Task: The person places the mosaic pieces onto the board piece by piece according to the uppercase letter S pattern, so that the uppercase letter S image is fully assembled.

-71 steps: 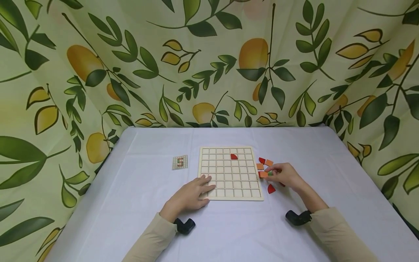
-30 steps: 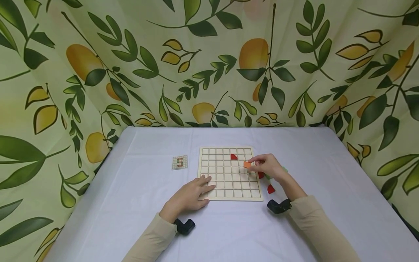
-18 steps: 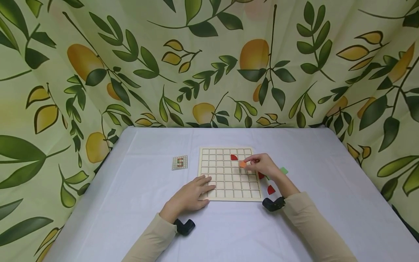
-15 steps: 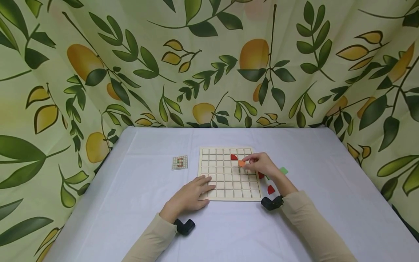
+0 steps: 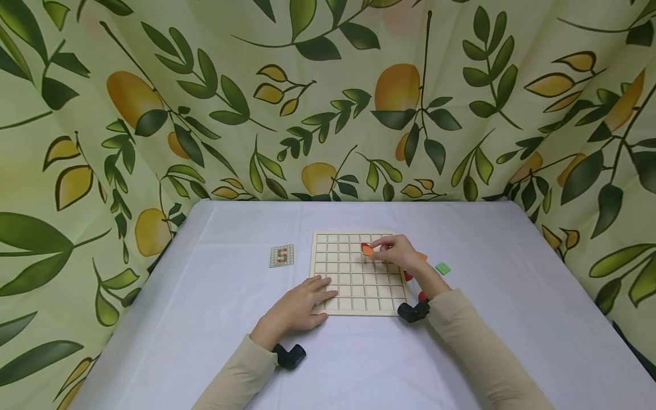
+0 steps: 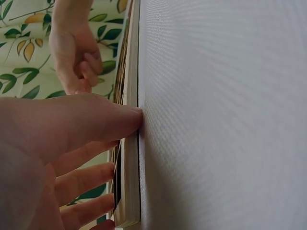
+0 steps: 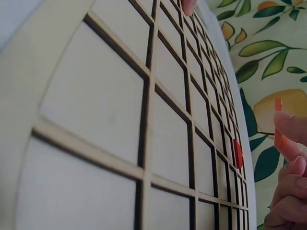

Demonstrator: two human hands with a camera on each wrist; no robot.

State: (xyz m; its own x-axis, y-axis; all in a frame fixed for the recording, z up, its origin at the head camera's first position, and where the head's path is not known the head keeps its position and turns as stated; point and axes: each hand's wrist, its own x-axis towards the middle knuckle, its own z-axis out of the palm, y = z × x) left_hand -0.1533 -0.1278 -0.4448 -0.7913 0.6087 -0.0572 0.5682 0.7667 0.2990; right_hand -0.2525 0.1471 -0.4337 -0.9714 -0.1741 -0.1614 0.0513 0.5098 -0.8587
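- Right hand point(image 5: 397, 252): thumb and fingers pinching one orange tile point(image 5: 367, 251); right wrist view gives it edge-on, raised off the board, a gap unclear from the head.
- Left hand point(image 5: 299, 302): well apart from the right; fingers spread on wooden grid board point(image 5: 353, 289). Left wrist view shows its thumb against the board's side edge.
- Red quarter-circle point(image 7: 238, 154): on the board, just beyond the pinched tile; partly covered in head view.
- Green tile point(image 5: 443, 268): right of right hand.
- Pattern card point(image 5: 282, 255): beyond left hand.
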